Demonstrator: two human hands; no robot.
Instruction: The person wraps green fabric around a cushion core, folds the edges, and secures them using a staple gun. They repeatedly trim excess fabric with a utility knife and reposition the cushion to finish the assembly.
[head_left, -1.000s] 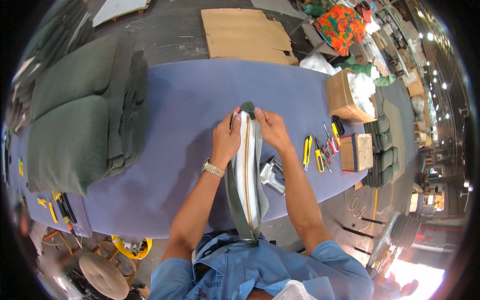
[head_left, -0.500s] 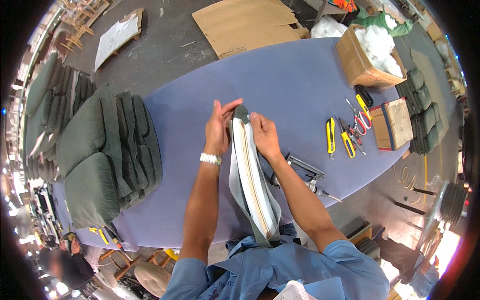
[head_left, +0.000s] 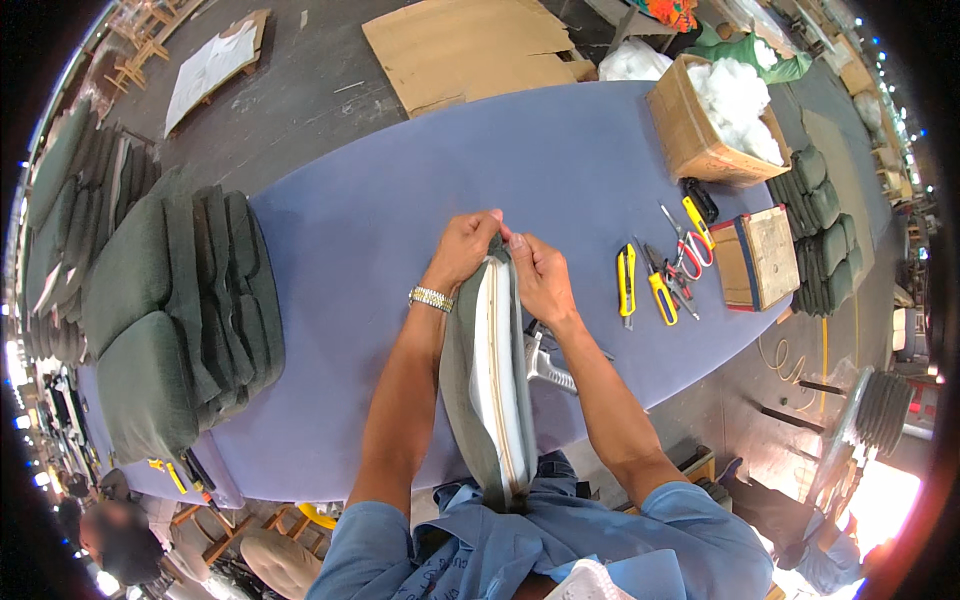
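Note:
A seat cushion [head_left: 462,380] in dark grey-green fabric stands on its edge between my forearms, its near end against my body. White padding and a light wooden strip show along its open side. At the far end, my left hand [head_left: 464,250] grips the fabric corner with closed fingers. My right hand [head_left: 542,278] pinches the same corner from the other side, its thumb near the left fingertips. A silvery staple gun [head_left: 548,365] lies on the table right of the cushion, partly hidden by the cushion and my right forearm.
The table [head_left: 350,230] has a blue-grey cover. Stacked green cushions [head_left: 150,380] stand left. To the right lie a yellow cutter [head_left: 626,280], a yellow-handled screwdriver [head_left: 662,298], red-handled scissors [head_left: 692,258] and a small box [head_left: 775,255]. A carton [head_left: 685,140] holds white stuffing [head_left: 735,100].
My left hand has gone from spread fingers to a closed grip on the cushion's far corner. Both hands have drawn together there, and the fabric now covers more of the left side.

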